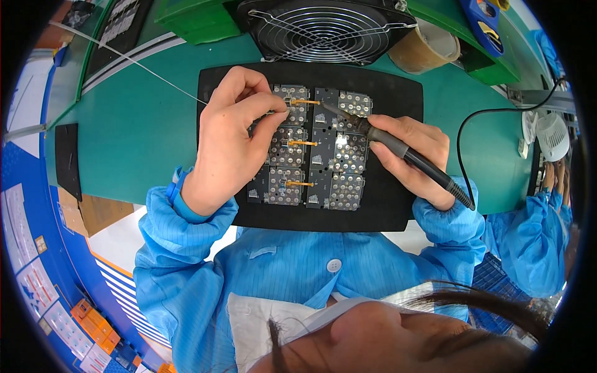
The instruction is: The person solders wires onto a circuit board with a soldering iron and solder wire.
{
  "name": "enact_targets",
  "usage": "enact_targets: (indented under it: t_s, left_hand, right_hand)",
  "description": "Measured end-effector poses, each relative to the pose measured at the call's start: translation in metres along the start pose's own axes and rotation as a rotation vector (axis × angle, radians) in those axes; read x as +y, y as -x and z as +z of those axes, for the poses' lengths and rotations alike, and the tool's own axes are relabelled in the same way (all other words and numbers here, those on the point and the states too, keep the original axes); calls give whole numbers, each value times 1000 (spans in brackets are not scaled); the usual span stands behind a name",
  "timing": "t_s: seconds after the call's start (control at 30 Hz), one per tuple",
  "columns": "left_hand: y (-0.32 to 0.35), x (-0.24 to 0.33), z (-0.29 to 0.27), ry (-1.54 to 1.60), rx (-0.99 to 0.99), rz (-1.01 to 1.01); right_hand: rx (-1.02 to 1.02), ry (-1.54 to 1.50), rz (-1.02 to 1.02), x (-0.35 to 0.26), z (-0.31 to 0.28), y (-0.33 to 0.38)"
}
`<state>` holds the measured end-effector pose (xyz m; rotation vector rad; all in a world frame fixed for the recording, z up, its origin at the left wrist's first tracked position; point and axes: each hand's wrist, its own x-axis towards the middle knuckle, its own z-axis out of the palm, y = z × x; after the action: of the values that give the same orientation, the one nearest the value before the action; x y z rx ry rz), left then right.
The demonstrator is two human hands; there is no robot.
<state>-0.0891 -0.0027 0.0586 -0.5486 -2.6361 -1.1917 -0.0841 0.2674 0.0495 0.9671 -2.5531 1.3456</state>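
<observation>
**Iron tip and left fingertips meet around the uppermost orange strip**

Nearest, at the frame's lower centre, are the person's blue sleeves. Above them, the right hand (411,149) is closed around a soldering iron (392,143), which slants from centre right toward upper left. The left hand (233,127), left of centre, pinches a thin pale wire (168,82) that trails to the upper left; its free end is too small to make out.

Between the hands lies the uppermost orange strip (305,102), its long axis running left to right across two columns of circuit boards (285,146). It sits just to the right of the left fingertips, the nearer hand; the iron's tip is at its right end, contact unclear. Two similar strips lie below it.

Under the boards is a black mat (385,205), and beyond, at top centre, a fan (326,34).
</observation>
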Motion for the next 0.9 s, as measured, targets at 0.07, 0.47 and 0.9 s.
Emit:
enact_targets:
  t_s: [0.07,0.47,0.9]
  left_hand:
    - [0,0,-1,26,-1,-17]
    - [-6,-3,8,27,12,0]
    - [-10,-5,18,69,12,20]
  right_hand:
    - [3,8,2,0,1,-1]
    - [-4,-6,-2,1,1,-2]
    - [-1,-6,-18,1,1,-1]
